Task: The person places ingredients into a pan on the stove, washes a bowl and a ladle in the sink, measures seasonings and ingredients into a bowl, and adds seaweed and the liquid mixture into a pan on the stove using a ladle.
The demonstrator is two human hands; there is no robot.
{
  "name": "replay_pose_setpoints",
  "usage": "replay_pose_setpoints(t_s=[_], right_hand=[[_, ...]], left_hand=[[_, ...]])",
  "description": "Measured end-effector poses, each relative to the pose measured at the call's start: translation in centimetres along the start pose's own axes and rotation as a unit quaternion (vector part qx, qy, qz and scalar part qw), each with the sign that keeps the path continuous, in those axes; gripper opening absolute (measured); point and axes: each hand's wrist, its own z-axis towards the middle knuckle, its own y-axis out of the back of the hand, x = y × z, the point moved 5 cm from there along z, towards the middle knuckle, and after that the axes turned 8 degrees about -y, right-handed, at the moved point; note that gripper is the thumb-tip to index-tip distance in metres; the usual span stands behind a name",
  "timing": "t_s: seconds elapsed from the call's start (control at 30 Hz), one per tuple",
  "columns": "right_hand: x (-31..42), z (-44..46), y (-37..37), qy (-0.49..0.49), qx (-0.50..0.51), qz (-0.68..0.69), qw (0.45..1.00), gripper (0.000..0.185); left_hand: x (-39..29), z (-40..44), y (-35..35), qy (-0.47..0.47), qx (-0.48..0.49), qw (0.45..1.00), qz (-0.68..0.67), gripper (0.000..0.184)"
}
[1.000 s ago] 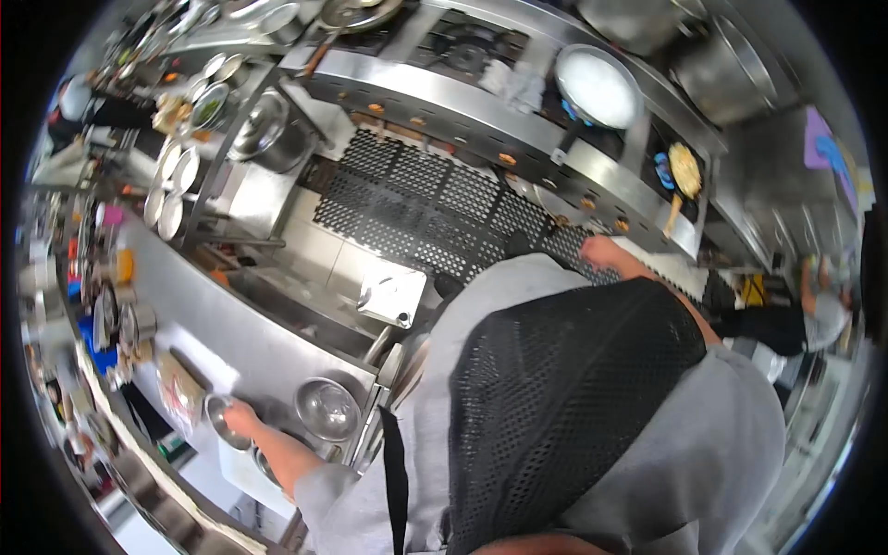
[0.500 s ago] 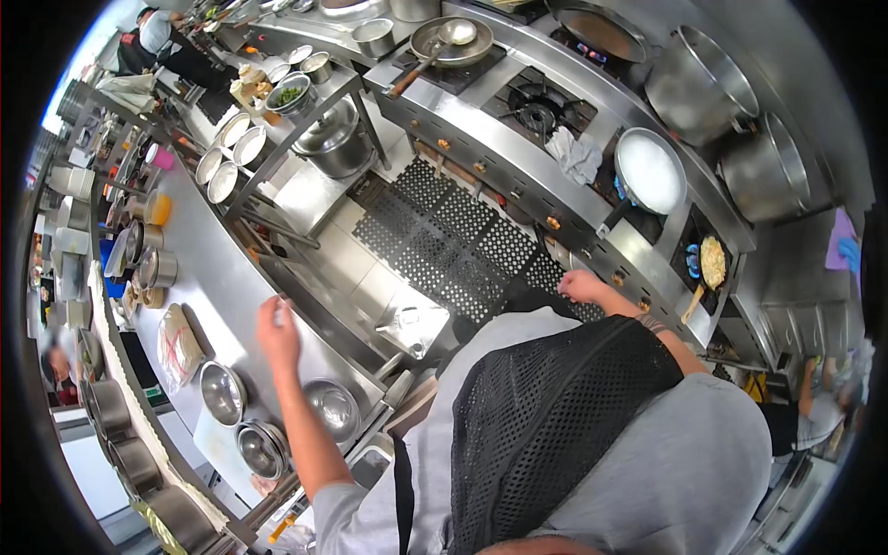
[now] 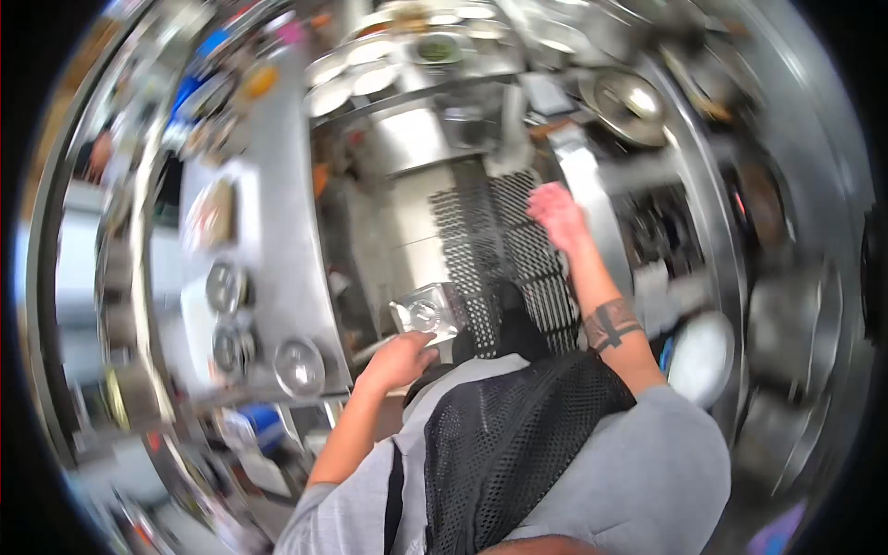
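Note:
My left hand hangs above the gap by the left counter, with its fingers apart and nothing in them. Below it on the floor sits a shiny square metal piece. My right hand is raised over the black floor mat, close to the stove front. Motion smears its fingers, and I see no object in it. Nearest to my left hand on the counter is a steel bowl.
On the left counter stand more bowls and a wrapped package. A pan with a ladle and a pan of white contents sit on the stove. Bowls of food line the far shelf, including one with greens.
The view has swung left, so the stove now runs down the right side. My left hand has come down from the counter toward my body; my right arm now reaches farther forward.

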Motion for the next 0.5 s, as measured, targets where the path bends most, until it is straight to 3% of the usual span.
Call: replay_pose_setpoints(t_s=[0.03, 0.07, 0.1, 0.13, 0.17, 0.2, 0.27, 0.33, 0.47, 0.5], right_hand=[[1.8, 4.6, 1.5, -0.021, 0.041, 0.028, 0.999, 0.03], [3.7, 7.8, 1.1, -0.029, 0.161, 0.165, 0.973, 0.03], [5.7, 9.5, 0.5, -0.032, 0.171, 0.161, 0.971, 0.029], [8.5, 10.8, -1.7, -0.038, 0.109, 0.105, 0.988, 0.031], [9.7, 9.3, -5.3, -0.088, -0.023, 0.157, 0.983, 0.03], [10.6, 11.2, -4.8, -0.103, -0.009, 0.178, 0.979, 0.036], [11.3, 15.3, -1.4, -0.136, 0.002, 0.039, 0.99, 0.029], [11.5, 11.6, -3.7, -0.085, -0.191, -0.023, 0.978, 0.019], [14.7, 17.6, 8.2, 0.0, -0.199, -0.106, 0.974, 0.022], [14.7, 14.5, 6.0, 0.006, -0.212, -0.124, 0.969, 0.024]], left_hand=[[0.4, -0.6, 0.0, 0.017, 0.004, 0.999, 0.027, 0.036], [0.7, -1.6, 0.0, 0.042, 0.003, 0.998, 0.049, 0.038], [0.3, -2.6, 0.8, 0.078, -0.024, 0.995, 0.05, 0.04], [0.8, -3.7, 0.8, 0.136, -0.081, 0.987, 0.029, 0.04], [1.3, -4.8, 0.3, 0.154, -0.131, 0.979, 0.011, 0.04], [1.2, -6.3, 0.0, 0.17, -0.179, 0.969, -0.001, 0.041], [0.3, -9.2, -0.6, 0.231, -0.216, 0.948, -0.05, 0.041], [-0.1, -12.0, -2.0, 0.278, -0.252, 0.925, -0.063, 0.042], [-0.1, -15.6, -7.5, 0.324, -0.219, 0.915, -0.097, 0.043], [-0.1, -16.5, -8.8, 0.322, -0.22, 0.914, -0.111, 0.044]])
